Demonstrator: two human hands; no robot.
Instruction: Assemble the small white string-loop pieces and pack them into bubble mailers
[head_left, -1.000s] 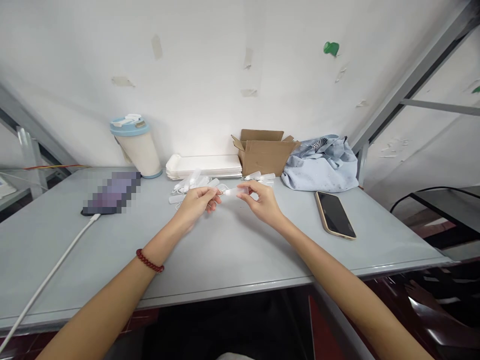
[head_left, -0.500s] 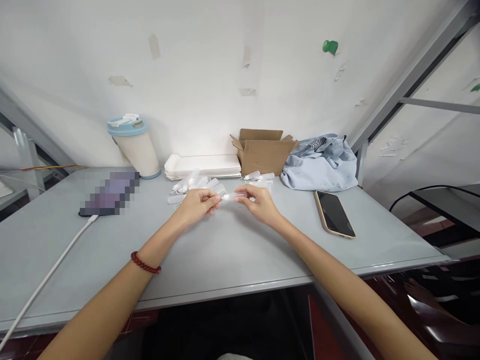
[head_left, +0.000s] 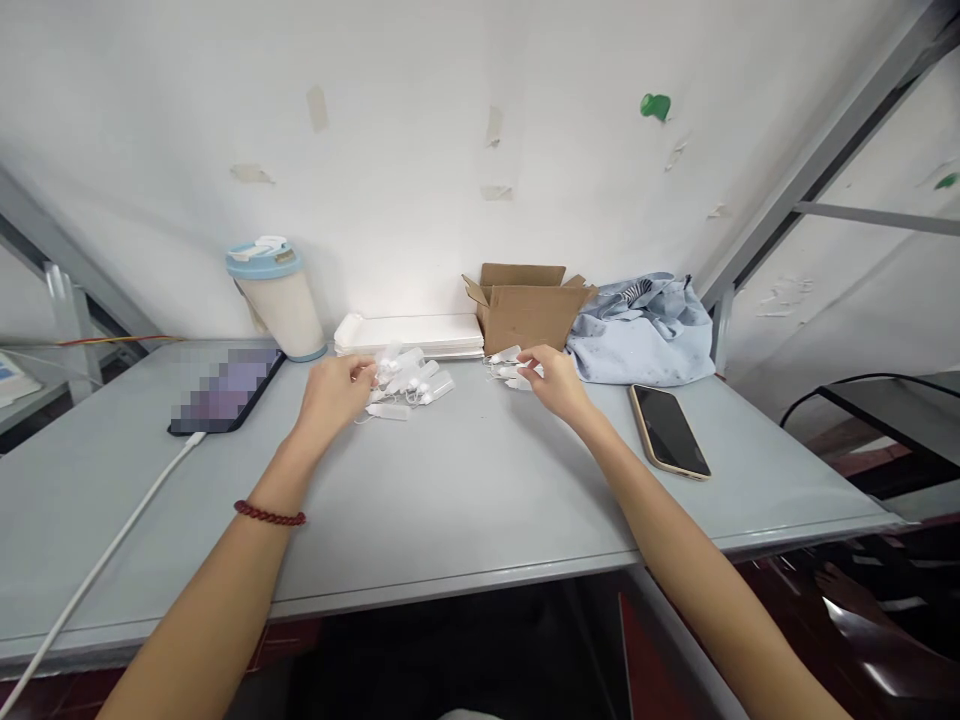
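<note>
My left hand [head_left: 332, 392] reaches into a pile of small clear plastic tubes with white caps [head_left: 411, 378] on the grey table [head_left: 450, 490], its fingers curled at the pile's left edge; what they pinch is too small to name. My right hand [head_left: 553, 378] rests at a smaller group of the same tubes [head_left: 506, 364] in front of the cardboard box [head_left: 527, 305], fingertips pinched on one of them. A red bead bracelet [head_left: 268, 515] circles my left wrist.
A stack of white trays [head_left: 409, 333] lies against the wall. A blue-lidded cup [head_left: 276, 298] stands left of it. A blurred device [head_left: 223, 391] with a white cable [head_left: 105, 565] lies left. A phone [head_left: 669, 431] and a blue cloth bundle [head_left: 643, 328] are right.
My hands held one tube between them near the table's middle; they have since parted, the left moving to the left pile and the right to the tubes by the box.
</note>
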